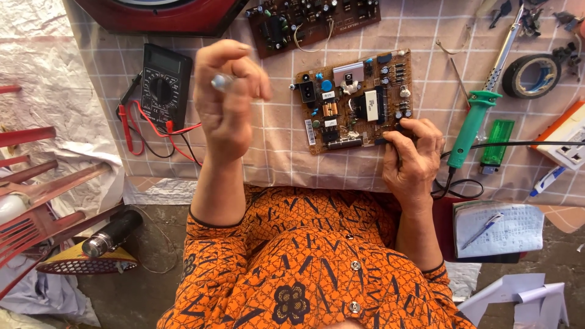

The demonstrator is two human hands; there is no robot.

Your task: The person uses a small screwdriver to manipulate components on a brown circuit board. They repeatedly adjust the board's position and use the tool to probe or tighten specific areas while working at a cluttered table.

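Observation:
My left hand [226, 100] is raised above the checked tablecloth, fingers curled around a small silvery-blue cylindrical part [220, 81]; the hand is a little blurred. My right hand [413, 159] rests on the near right corner of a brown circuit board [350, 100] that lies flat in the middle of the table, its fingers gripping the board's edge. The board carries a black connector, blue capacitors, a copper coil and a white-labelled transformer.
A black multimeter [163, 85] with red and black leads lies at the left. A green-handled soldering iron [478, 119], a green lighter [496, 142], black tape roll [535, 75], a power strip [567, 137] sit at the right. A second circuit board [311, 21] lies at the back.

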